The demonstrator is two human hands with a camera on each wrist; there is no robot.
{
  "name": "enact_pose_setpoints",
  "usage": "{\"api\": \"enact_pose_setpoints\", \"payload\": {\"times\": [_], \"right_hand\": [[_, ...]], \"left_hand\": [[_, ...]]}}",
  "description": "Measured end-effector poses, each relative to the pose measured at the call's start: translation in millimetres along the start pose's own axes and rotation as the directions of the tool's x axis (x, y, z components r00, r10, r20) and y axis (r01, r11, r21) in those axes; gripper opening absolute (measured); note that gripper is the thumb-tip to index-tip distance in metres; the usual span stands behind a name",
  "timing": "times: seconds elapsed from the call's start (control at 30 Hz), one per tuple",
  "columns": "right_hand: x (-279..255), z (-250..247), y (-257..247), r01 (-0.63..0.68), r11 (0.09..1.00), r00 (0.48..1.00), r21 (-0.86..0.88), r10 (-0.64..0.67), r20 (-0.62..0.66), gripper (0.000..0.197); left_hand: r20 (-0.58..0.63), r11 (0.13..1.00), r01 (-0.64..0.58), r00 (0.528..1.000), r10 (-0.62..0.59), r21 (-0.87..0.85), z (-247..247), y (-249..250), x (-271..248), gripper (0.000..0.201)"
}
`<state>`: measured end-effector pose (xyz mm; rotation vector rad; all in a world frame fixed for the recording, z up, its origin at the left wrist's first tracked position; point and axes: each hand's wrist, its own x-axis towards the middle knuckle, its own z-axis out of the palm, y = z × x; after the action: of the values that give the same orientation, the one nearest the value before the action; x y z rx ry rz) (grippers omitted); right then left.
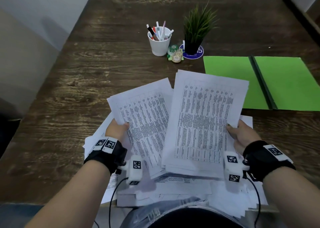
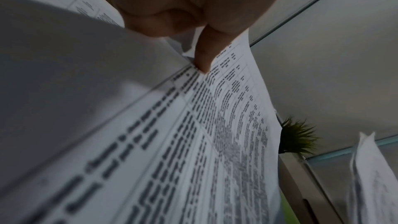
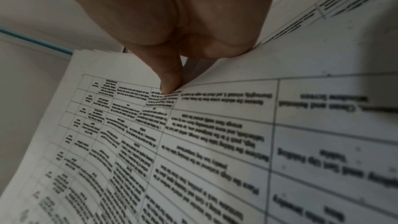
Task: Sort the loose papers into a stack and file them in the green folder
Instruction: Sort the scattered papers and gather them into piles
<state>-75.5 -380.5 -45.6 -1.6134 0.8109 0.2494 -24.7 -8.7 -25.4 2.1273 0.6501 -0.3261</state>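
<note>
My left hand (image 1: 119, 126) pinches a printed sheet (image 1: 147, 122) at its left edge, thumb on top, lifted off the table. My right hand (image 1: 239, 132) pinches a thicker bunch of printed papers (image 1: 204, 116) at its right edge, also lifted and overlapping the left sheet. In the left wrist view the thumb (image 2: 203, 57) presses on the sheet (image 2: 215, 142). In the right wrist view the thumb (image 3: 169, 77) presses on the table-printed top page (image 3: 193, 142). The green folder (image 1: 242, 82) lies open and flat at the right, beyond the papers.
More loose papers (image 1: 173, 188) lie spread on the wooden table (image 1: 78, 89) near its front edge, under my hands. A white cup of pens (image 1: 159, 42), small tape rolls (image 1: 174, 54) and a potted plant (image 1: 195, 32) stand behind the papers.
</note>
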Motion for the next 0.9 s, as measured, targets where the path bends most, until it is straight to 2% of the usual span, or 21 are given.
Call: {"api": "enact_pose_setpoints", "payload": {"times": [0.1,0.2,0.27,0.43,0.57,0.67,0.73,0.8,0.9], "right_hand": [[-9,13,-10,0.012,1.0,0.998,0.004,-0.012,0.057,0.022],[-19,30,-16,0.021,1.0,0.994,-0.018,-0.019,0.108,0.024],[-22,38,-16,0.015,0.999,0.99,-0.043,-0.009,0.138,0.023],[-24,49,-11,-0.011,0.999,0.984,-0.036,0.017,0.175,0.019],[-26,53,-8,-0.036,0.996,0.986,-0.083,0.049,0.161,0.032],[-31,56,-7,-0.028,0.987,0.988,-0.155,0.051,0.148,0.041],[-34,57,-7,-0.015,0.972,0.991,-0.235,0.047,0.129,0.047],[-38,57,-8,-0.008,0.962,0.992,-0.272,0.041,0.116,0.049],[-43,57,-8,-0.019,0.961,0.994,-0.277,0.049,0.102,0.05]], "left_hand": [[0.061,0.999,-0.047,0.997,0.048,-0.028,2,5,-5,0.024],[0.128,0.997,-0.066,0.989,0.069,-0.026,9,10,-13,0.025],[0.173,0.995,-0.09,0.98,0.095,-0.041,14,15,-19,0.019],[0.247,0.984,-0.149,0.954,0.168,-0.097,19,32,-36,0.022],[0.235,0.984,-0.083,0.965,0.12,-0.16,22,35,-39,0.027],[0.23,0.955,-0.012,0.97,0.083,-0.296,26,31,-44,0.05],[0.267,0.965,-0.016,0.96,0.089,-0.262,30,32,-47,0.058],[0.275,0.984,-0.1,0.951,0.138,-0.146,34,30,-47,0.05],[0.271,0.981,-0.143,0.947,0.174,-0.129,40,27,-47,0.046]]}}
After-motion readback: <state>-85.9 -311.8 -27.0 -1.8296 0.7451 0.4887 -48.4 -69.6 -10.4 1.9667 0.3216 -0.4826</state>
